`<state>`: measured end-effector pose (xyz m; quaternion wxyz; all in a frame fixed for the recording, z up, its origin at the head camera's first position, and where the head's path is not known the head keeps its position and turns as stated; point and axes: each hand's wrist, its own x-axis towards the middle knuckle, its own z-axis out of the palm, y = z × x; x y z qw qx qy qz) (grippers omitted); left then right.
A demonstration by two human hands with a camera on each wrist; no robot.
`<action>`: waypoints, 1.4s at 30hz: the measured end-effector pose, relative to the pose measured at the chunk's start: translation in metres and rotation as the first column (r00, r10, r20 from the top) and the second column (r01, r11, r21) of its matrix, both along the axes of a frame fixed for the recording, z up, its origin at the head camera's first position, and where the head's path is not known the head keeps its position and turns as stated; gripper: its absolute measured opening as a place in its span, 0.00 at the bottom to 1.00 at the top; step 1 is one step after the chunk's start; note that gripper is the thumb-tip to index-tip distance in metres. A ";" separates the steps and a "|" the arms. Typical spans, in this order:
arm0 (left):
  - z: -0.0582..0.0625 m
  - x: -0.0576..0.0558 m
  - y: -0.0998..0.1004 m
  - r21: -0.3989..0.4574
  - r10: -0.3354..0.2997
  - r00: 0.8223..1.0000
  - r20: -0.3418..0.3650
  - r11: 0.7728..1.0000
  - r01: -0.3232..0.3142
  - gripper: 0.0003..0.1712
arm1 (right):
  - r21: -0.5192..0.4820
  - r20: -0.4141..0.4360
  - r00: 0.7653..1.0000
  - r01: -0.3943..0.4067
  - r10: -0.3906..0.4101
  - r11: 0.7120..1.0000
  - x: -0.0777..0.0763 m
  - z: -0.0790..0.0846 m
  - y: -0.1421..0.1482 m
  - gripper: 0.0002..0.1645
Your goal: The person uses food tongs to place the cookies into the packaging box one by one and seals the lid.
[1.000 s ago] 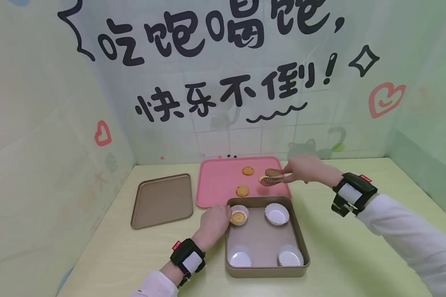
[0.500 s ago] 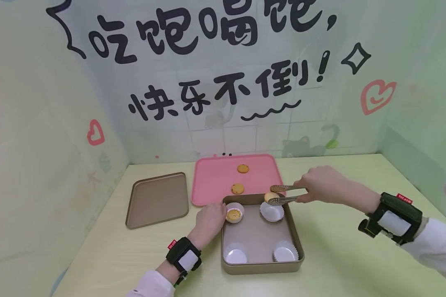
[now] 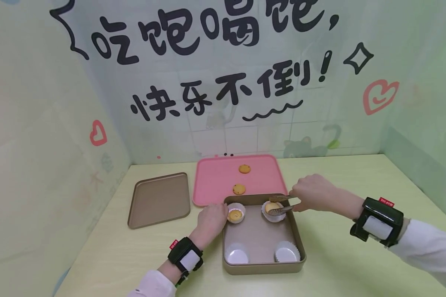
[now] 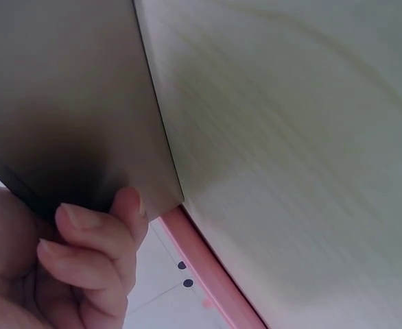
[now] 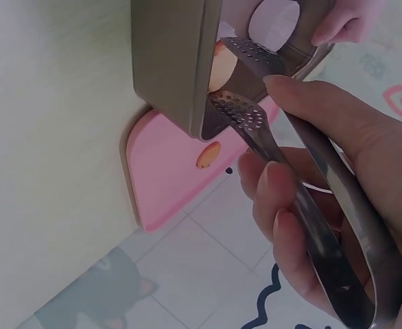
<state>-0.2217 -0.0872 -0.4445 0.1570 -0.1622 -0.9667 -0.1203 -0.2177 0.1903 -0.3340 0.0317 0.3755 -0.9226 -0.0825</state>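
My left hand [image 3: 212, 218] grips the back left corner of a deep baking pan [image 3: 262, 243], fingers curled against its outer wall in the left wrist view. Beside it in the pan sits a white paper cup [image 3: 241, 207] holding a small round pastry [image 3: 235, 215]. My right hand [image 3: 314, 193] holds metal tongs [image 5: 239, 110] with perforated tips. Between the tips is a pale round pastry [image 3: 271, 207], inside the back right paper cup [image 3: 272, 219]. Whether both tips still press it cannot be made out.
Two more white paper cups stand at the pan's front left [image 3: 237, 253] and front right [image 3: 287, 252]. Behind it lies a pink tray [image 3: 213, 181] with two cookies [image 3: 239, 189]. A flat brown tray [image 3: 160, 200] is at left. A printed backdrop encloses the table.
My right hand has carried the pastry in the tongs from the pink tray toward me, then lowered it into the back right cup. The left hand keeps its hold on the pan.
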 end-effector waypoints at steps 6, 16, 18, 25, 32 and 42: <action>0.002 0.000 -0.001 -0.001 -0.016 1.000 0.004 1.000 0.016 0.19 | 0.022 -0.057 0.998 -0.014 0.015 1.000 -0.005 -0.007 -0.002 0.15; 0.004 -0.001 -0.003 0.014 -0.011 1.000 -0.013 1.000 0.011 0.20 | 0.018 -0.081 0.997 -0.015 0.016 1.000 -0.007 -0.003 -0.003 0.16; 0.003 0.000 -0.004 0.012 -0.010 1.000 -0.010 1.000 0.010 0.20 | 0.006 -0.082 0.996 -0.023 0.023 1.000 -0.007 0.003 -0.005 0.18; 0.004 0.001 -0.005 0.007 -0.001 1.000 -0.010 1.000 0.001 0.20 | -0.056 -0.094 0.995 -0.025 0.020 0.998 -0.016 0.015 -0.019 0.18; 0.003 0.002 -0.004 -0.034 -0.008 1.000 -0.008 0.999 0.008 0.16 | -0.123 -0.015 0.999 0.036 -0.038 0.992 -0.042 0.017 -0.041 0.18; 0.003 0.004 -0.001 -0.107 -0.023 1.000 -0.021 0.994 0.020 0.15 | -0.090 0.184 0.966 0.201 -0.182 0.975 -0.084 -0.004 -0.062 0.22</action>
